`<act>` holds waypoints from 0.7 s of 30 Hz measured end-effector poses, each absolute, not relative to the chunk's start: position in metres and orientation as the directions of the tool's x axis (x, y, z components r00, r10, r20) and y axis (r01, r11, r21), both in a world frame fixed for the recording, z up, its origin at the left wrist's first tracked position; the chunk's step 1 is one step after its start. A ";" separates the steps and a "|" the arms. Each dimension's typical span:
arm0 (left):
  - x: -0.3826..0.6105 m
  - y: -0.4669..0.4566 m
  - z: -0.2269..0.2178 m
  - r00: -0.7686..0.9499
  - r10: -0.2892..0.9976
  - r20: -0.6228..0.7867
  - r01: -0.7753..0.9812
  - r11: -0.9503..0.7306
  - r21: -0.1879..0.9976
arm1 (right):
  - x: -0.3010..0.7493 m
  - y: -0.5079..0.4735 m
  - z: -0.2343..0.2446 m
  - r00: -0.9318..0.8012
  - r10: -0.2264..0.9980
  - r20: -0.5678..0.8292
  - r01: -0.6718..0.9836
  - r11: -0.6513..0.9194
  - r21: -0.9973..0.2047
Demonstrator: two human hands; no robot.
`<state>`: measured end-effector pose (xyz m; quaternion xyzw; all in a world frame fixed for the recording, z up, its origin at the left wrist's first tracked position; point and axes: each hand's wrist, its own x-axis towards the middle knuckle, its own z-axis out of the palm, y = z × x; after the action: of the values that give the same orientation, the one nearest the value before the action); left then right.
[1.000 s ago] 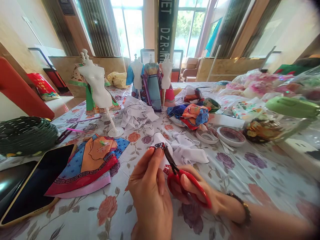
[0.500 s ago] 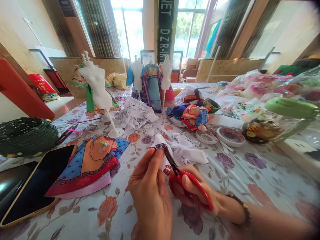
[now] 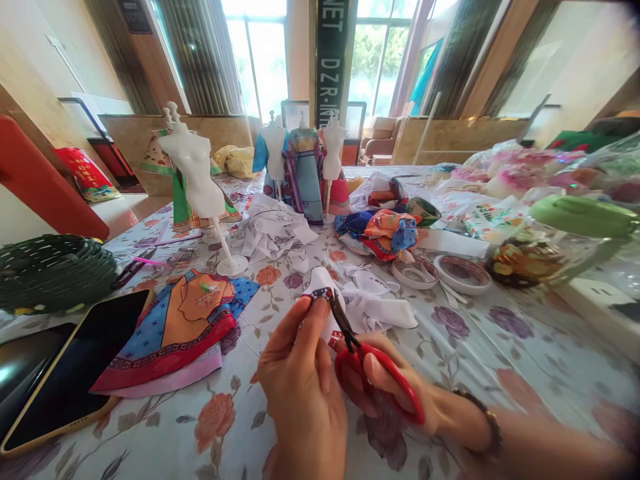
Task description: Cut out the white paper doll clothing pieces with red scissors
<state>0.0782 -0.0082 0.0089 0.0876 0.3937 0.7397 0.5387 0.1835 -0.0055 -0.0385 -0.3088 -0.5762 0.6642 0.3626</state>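
Fabric scrap [image 3: 320, 280] pinched by left hand [image 3: 300, 393]; right hand [image 3: 395, 397] grips scissors [image 3: 350, 333], blades beside left fingertips [image 3: 320, 312], which a slip may nick.

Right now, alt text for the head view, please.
The left hand pinches a small white fabric piece with patterned trim while the right hand holds red-handled scissors, blades at the trim. Around them on a floral tablecloth sit a printed fabric, a phone and a white dress form.
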 end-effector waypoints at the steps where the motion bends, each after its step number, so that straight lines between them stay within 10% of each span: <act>1: 0.078 -0.008 0.009 -0.405 0.864 -0.300 -0.728 -0.106 0.678 | 0.184 -0.005 -0.039 -0.547 0.837 0.014 -0.125 -0.066 -0.990; 21: 0.079 -0.006 0.006 -0.397 0.866 -0.304 -0.743 -0.109 0.661 | 0.182 -0.009 -0.039 -0.520 0.854 0.015 -0.156 -0.077 -0.985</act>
<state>0.0792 -0.0055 0.0058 0.0796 0.3878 0.7403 0.5434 0.1821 -0.0093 -0.0386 -0.3099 -0.5633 0.6654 0.3795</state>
